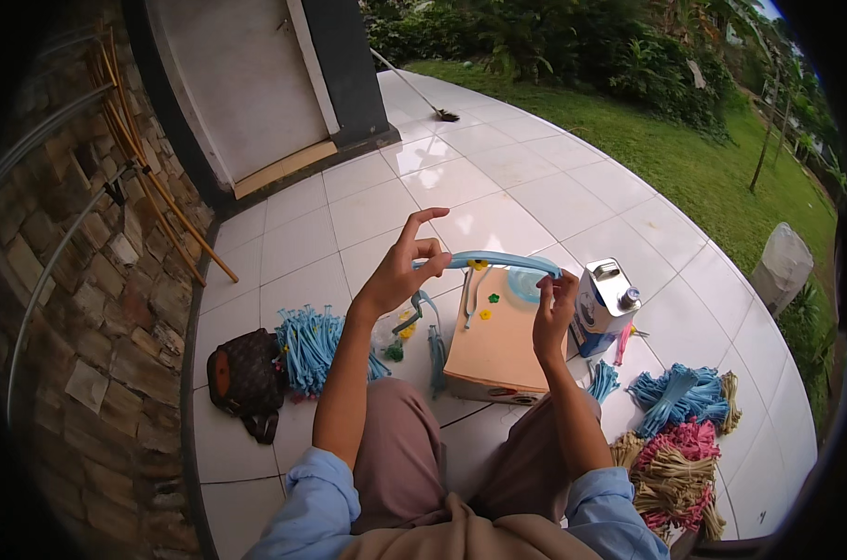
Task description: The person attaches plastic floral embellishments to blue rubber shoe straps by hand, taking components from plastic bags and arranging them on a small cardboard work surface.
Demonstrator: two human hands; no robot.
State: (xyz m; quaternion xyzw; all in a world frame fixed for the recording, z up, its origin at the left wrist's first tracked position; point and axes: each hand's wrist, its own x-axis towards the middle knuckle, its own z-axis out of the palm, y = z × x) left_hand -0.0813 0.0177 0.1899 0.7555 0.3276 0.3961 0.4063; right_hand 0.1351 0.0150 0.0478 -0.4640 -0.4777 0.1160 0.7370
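Note:
A light blue padded band (498,259) stretches between my hands above a box with a peach-coloured top (498,350). My left hand (400,271) pinches its left end between thumb and fingers, the index finger raised. The right end is gripped by the fingertips of my right hand (554,308). A small yellow flower (478,265) shows at the band's lower edge; I cannot tell whether it is attached. On the box top lie a green flower (494,299), another yellow flower (485,315) and a thin grey-blue strip (470,303). A clear blue dish (524,285) sits partly behind the band.
A blue-and-white can (603,308) stands right of the box. Bundles of blue strips (680,397) and pink and tan ones (680,462) lie at the right. Another blue bundle (316,350) and a dark brown bag (246,383) are at the left, near the stone wall (97,327).

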